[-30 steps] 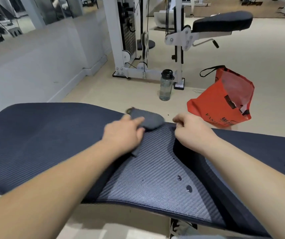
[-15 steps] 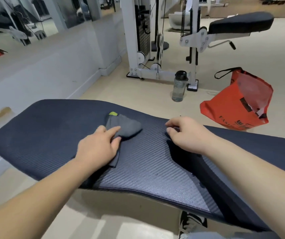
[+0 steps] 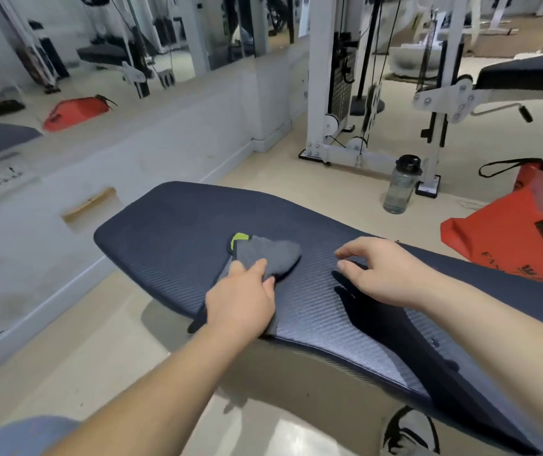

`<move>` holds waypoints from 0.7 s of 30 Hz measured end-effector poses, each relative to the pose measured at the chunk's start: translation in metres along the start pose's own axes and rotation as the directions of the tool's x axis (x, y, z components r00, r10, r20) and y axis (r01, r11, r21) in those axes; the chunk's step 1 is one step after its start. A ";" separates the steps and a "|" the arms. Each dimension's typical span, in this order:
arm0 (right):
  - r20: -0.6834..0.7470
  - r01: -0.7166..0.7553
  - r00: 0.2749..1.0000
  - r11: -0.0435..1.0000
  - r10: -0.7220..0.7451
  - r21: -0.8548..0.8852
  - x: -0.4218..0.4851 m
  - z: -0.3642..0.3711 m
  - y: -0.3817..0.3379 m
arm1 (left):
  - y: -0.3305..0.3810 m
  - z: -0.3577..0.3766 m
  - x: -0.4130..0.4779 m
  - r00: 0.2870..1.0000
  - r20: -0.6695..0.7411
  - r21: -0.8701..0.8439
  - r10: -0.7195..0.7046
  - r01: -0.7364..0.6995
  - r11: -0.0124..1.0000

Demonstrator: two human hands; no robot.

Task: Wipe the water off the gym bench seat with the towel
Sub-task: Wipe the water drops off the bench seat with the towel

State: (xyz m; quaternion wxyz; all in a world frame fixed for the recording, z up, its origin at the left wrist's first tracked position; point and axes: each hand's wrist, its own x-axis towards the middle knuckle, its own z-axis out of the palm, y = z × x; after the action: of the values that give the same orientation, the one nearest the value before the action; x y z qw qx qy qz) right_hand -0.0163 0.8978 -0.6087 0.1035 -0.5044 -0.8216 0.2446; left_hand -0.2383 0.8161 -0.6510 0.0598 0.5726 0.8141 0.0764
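The dark blue ribbed gym bench seat (image 3: 171,222) runs across the view from centre left to lower right. A folded grey towel (image 3: 268,255) with a yellow-green tag lies on its middle. My left hand (image 3: 242,299) grips the towel's near end and presses it on the seat. Just right of the towel, my right hand (image 3: 385,271) rests on the seat with bent fingertips touching the surface, holding nothing. I see no clear water drops on the pad near the towel.
An orange bag (image 3: 520,238) and a clear water bottle (image 3: 401,184) stand on the floor beyond the bench. A white cable machine (image 3: 329,93) is behind them. A low wall with mirrors (image 3: 99,44) runs along the left. My shoe (image 3: 408,432) shows below the seat.
My left hand has slid the towel leftward along the seat, away from my right hand. The water drops seen near the front edge a second ago no longer show.
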 end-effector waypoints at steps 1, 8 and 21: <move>0.004 0.011 1.000 1.000 -0.011 -0.011 0.000 0.000 -0.003 | 0.010 0.003 -0.011 1.000 -0.002 0.013 0.006 -0.006 1.000; 0.022 0.063 0.998 0.997 -0.062 -0.054 -0.001 0.004 -0.026 | -0.010 -0.014 -0.031 0.912 0.157 0.038 0.378 -0.388 0.921; 0.210 0.213 0.963 0.953 -0.168 -0.217 -0.002 0.027 -0.055 | -0.020 -0.045 0.006 0.924 0.276 -0.588 0.264 -0.055 0.807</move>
State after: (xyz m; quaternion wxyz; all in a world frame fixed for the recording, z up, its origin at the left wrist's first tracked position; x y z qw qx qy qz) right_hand -0.0696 0.8670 -0.6038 -0.0129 -0.4057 -0.8960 0.1801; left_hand -0.2672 0.8126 -0.6109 0.3631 0.5999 0.6783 0.2194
